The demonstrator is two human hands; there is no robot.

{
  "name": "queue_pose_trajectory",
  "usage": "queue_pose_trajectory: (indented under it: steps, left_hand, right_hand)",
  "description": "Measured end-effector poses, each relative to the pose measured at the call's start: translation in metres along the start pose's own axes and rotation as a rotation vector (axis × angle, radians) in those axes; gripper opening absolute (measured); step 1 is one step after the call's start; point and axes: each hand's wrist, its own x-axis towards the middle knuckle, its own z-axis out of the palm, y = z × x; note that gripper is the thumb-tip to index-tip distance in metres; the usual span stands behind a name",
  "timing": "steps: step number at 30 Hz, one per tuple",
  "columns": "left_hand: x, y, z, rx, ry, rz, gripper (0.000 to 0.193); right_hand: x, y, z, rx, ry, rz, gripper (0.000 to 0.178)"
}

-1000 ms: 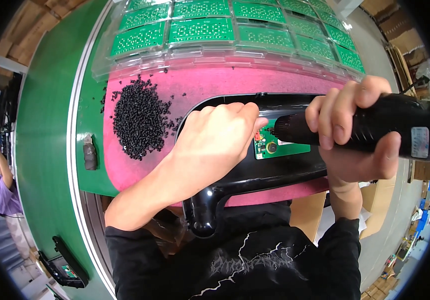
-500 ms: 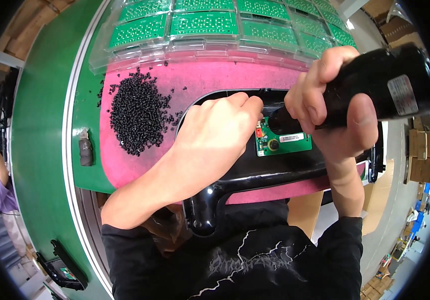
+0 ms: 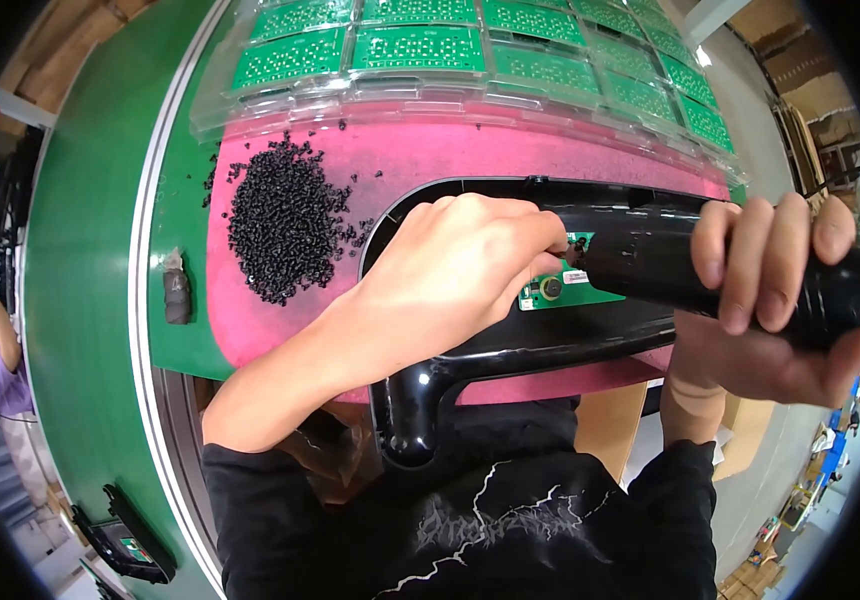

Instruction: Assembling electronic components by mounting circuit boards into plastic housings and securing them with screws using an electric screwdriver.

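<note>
The right hand (image 3: 772, 300) is wrapped around the thick body of a black driver (image 3: 640, 247), fingers curled over its top and thumb on the near side, with its tip pointing left over the green board (image 3: 602, 294) in the black casing (image 3: 560, 330). The left hand (image 3: 475, 245) has its fingers bunched just beside that tip, over the board's left part, though I cannot tell whether they pinch anything. The casing lies on the pink mat (image 3: 430, 150), beneath both hands, with a heap of black screws (image 3: 285, 225) to its left.
</note>
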Motion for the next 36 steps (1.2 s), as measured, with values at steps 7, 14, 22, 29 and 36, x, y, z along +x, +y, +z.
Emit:
queue_pose_trajectory:
  steps: [7, 14, 22, 29, 36]
  left_hand:
    - [0.004, 0.0, 0.002, -0.152, 0.014, 0.046, 0.012]
    - [0.003, -0.002, 0.003, -0.058, -0.048, 0.115, 0.013]
    - [0.002, 0.006, 0.0, 0.042, -0.025, -0.179, 0.012]
    - [0.002, 0.013, -0.004, 0.184, -0.099, -0.266, 0.016]
    - [-0.002, 0.006, 0.0, 0.152, -0.02, -0.156, 0.016]
  right_hand:
    - [-0.002, -0.005, -0.002, 0.009, -0.052, -0.03, 0.051]
    - [-0.007, 0.003, -0.009, -0.035, -0.127, 0.068, 0.051]
    - [-0.025, 0.011, 0.006, -0.217, 0.019, 0.23, 0.055]
    - [-0.017, 0.01, 0.023, -0.252, 0.033, 0.411, 0.063]
    - [-0.023, 0.011, 0.016, -0.242, -0.055, 0.392, 0.066]
